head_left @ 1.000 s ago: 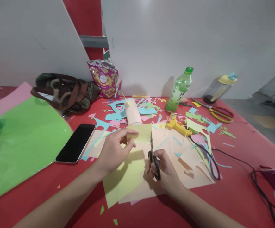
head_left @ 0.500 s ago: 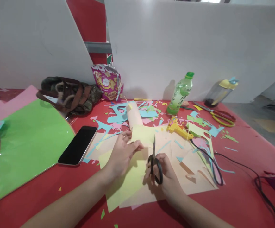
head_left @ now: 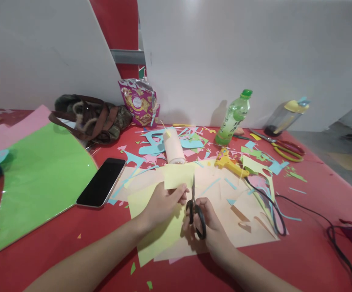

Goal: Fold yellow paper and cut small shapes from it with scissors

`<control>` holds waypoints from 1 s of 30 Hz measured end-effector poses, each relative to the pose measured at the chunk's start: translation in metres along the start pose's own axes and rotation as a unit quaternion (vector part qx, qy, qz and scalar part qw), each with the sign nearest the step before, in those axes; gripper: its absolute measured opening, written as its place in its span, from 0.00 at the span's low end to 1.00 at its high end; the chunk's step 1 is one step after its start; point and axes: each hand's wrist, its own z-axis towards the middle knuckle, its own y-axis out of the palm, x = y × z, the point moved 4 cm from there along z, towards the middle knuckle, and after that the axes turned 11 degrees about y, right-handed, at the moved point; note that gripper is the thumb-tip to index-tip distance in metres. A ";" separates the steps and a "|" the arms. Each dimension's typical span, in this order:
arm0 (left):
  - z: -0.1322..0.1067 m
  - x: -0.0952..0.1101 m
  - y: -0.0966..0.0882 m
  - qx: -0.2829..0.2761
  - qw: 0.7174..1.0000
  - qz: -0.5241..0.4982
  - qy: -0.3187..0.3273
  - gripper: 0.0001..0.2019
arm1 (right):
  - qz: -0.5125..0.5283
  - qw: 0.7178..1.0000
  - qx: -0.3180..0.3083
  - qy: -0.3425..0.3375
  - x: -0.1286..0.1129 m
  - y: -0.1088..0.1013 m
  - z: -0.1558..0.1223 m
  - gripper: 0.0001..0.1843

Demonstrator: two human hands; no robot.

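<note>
While left grip [head_left: 164,202] pinches yellow paper [head_left: 178,174], right grip [head_left: 210,219] is wrapped round scissors [head_left: 193,194]; beyond scissors: bottle [head_left: 233,117], snack bag [head_left: 138,102], lettering illegible.

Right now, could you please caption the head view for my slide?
The left hand holds yellow paper; the right hand holds scissors at the paper's edge over a red table.

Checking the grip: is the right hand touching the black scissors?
Touching. The head view shows the right hand gripping the black scissors by their handles.
</note>
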 end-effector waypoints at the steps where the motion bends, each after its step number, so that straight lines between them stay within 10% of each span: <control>1: 0.000 0.000 0.000 -0.004 1.000 0.016 0.001 0.15 | -0.003 1.000 -0.009 0.002 0.001 0.000 0.000 0.18; 30: 0.009 0.018 -0.018 -0.043 0.975 0.204 0.079 0.17 | -0.034 0.999 0.015 0.005 -0.009 0.001 -0.004 0.21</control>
